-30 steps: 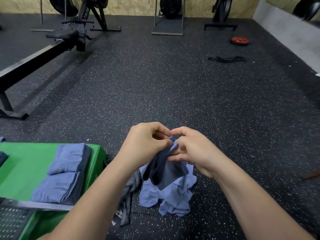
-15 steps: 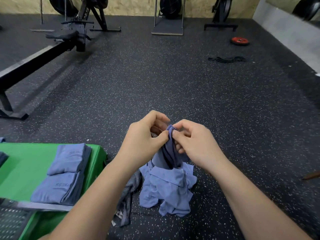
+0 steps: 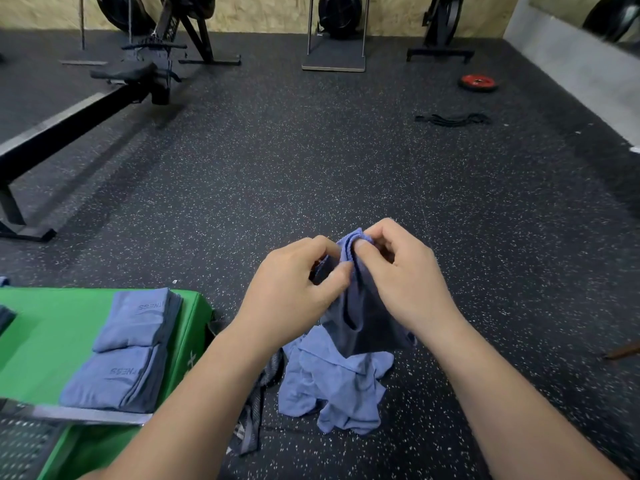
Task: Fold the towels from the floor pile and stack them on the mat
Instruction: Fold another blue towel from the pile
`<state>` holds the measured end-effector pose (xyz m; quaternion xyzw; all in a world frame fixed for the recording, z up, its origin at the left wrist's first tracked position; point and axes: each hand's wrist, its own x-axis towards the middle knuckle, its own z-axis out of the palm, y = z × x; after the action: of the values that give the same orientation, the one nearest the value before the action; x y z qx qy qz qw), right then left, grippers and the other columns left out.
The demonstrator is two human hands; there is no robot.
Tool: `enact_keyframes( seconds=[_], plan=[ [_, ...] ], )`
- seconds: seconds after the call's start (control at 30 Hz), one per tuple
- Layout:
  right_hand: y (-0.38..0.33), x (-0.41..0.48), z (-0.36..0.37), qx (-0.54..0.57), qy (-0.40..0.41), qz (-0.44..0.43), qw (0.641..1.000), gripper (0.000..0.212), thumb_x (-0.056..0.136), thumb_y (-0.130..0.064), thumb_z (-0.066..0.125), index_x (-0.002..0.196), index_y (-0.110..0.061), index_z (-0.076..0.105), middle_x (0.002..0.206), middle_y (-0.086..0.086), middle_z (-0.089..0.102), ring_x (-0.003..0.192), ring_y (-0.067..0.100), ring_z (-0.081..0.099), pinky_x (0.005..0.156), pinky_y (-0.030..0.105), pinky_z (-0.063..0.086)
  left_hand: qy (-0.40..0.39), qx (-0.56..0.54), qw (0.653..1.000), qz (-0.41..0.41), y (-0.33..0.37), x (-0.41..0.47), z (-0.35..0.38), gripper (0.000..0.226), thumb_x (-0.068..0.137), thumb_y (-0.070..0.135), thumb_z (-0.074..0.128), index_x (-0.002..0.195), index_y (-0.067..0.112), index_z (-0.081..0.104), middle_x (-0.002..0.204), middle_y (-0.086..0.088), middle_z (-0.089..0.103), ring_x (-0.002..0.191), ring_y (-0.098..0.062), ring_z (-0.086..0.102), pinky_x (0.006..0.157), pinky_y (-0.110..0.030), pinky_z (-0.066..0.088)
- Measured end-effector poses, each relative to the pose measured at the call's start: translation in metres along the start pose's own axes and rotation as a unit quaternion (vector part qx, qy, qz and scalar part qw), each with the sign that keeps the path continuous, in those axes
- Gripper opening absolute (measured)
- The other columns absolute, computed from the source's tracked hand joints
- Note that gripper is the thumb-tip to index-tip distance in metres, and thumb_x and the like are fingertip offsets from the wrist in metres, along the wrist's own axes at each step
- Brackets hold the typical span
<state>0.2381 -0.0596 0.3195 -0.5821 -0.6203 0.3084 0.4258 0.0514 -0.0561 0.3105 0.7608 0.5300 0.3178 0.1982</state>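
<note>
Pinching soft, crumpled blue towel (image 3: 362, 323) with left hand (image 3: 291, 299) and right hand (image 3: 405, 289), over speckled rubber gym floor (image 3: 311, 168).

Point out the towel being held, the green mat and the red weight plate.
held towel (image 3: 360, 320): head view, on its hanging middle part.
green mat (image 3: 52, 334): head view, on its bare top surface.
red weight plate (image 3: 479, 82): head view, on the disc's centre.
</note>
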Motion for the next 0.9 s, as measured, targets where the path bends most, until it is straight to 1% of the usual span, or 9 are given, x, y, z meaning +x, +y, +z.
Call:
enact_keyframes(
  seconds=[0.07,0.13,0.23,0.3,0.37,0.5,0.63,0.73,0.9],
  plan=[
    [0.001,0.001,0.002,0.003,-0.003,-0.008,1.0,0.012,0.101,-0.025,0.067,0.09,-0.023,0.065,0.079,-0.006,0.066,0.073,0.01,0.057,0.071,0.029,0.047,-0.016,0.038,0.999,0.007,-0.002,0.0,0.002,0.039,0.088,0.069,0.062,0.086,0.03,0.056,0.081,0.011,0.057,0.079,-0.007,0.057,0.07,-0.036,0.048],
    [0.002,0.0,0.003,0.0,-0.012,-0.014,1.0,0.011,0.102,-0.024,0.066,0.091,-0.025,0.065,0.078,-0.01,0.064,0.072,0.007,0.057,0.071,0.025,0.046,-0.039,0.067,0.997,0.008,-0.002,-0.002,0.005,0.048,0.084,0.072,0.066,0.078,0.027,0.047,0.078,0.009,0.05,0.074,-0.007,0.051,0.066,-0.036,0.045],
    [0.002,0.001,0.003,-0.005,-0.011,-0.023,1.0,0.012,0.103,-0.022,0.066,0.091,-0.025,0.065,0.077,-0.012,0.063,0.071,0.006,0.056,0.07,0.024,0.045,-0.047,0.07,0.996,-0.001,-0.005,-0.001,0.006,0.044,0.086,0.056,0.071,0.074,0.025,0.043,0.074,0.007,0.05,0.071,-0.012,0.052,0.067,-0.043,0.047],
    [0.002,0.002,-0.001,-0.004,0.0,-0.022,1.0,0.012,0.103,-0.022,0.065,0.091,-0.024,0.064,0.075,-0.011,0.062,0.069,0.007,0.054,0.068,0.026,0.045,-0.034,0.044,0.998,-0.004,-0.01,0.003,0.001,0.044,0.089,0.045,0.071,0.069,0.023,0.039,0.069,0.006,0.049,0.067,-0.011,0.05,0.064,-0.04,0.043],
    [0.003,0.004,-0.006,-0.006,0.02,-0.021,1.0,0.012,0.103,-0.021,0.064,0.092,-0.023,0.064,0.076,-0.008,0.062,0.068,0.009,0.053,0.068,0.027,0.044,-0.023,0.012,1.0,-0.004,-0.016,0.007,-0.007,0.042,0.094,0.044,0.067,0.067,0.022,0.044,0.066,0.007,0.05,0.065,-0.011,0.05,0.063,-0.037,0.039],
    [0.001,0.003,-0.009,-0.024,0.029,-0.028,0.999,0.011,0.102,-0.018,0.063,0.1,-0.029,0.063,0.072,-0.015,0.055,0.064,0.006,0.05,0.066,0.023,0.041,-0.031,-0.021,0.999,0.005,-0.027,0.009,-0.018,0.041,0.099,0.053,0.061,0.078,0.018,0.066,0.073,0.005,0.062,0.071,-0.014,0.061,0.07,-0.039,0.052],
    [-0.004,0.002,-0.011,-0.048,0.01,-0.03,0.998,0.014,0.1,-0.016,0.063,0.097,-0.03,0.061,0.079,-0.008,0.061,0.071,0.011,0.056,0.069,0.024,0.043,-0.029,-0.046,0.999,0.004,-0.034,0.009,-0.026,0.029,0.103,0.044,0.071,0.084,0.022,0.073,0.077,0.008,0.069,0.076,-0.012,0.068,0.075,-0.043,0.057],
    [-0.006,0.003,-0.012,-0.033,0.008,-0.017,0.999,0.017,0.096,-0.009,0.06,0.09,-0.024,0.06,0.07,-0.012,0.056,0.062,0.007,0.047,0.06,0.021,0.038,-0.05,-0.084,0.995,-0.026,-0.041,0.01,-0.031,0.015,0.103,0.034,0.073,0.092,0.027,0.078,0.085,0.009,0.076,0.083,-0.013,0.074,0.081,-0.045,0.06],
    [-0.007,0.002,-0.014,-0.017,0.017,0.001,1.0,0.016,0.096,-0.007,0.058,0.085,-0.018,0.06,0.06,-0.014,0.05,0.057,0.006,0.041,0.054,0.018,0.035,-0.063,-0.069,0.995,-0.027,-0.041,0.008,-0.038,0.015,0.106,0.032,0.068,0.097,0.028,0.08,0.089,0.014,0.077,0.087,-0.009,0.074,0.085,-0.041,0.06]
  ],
)
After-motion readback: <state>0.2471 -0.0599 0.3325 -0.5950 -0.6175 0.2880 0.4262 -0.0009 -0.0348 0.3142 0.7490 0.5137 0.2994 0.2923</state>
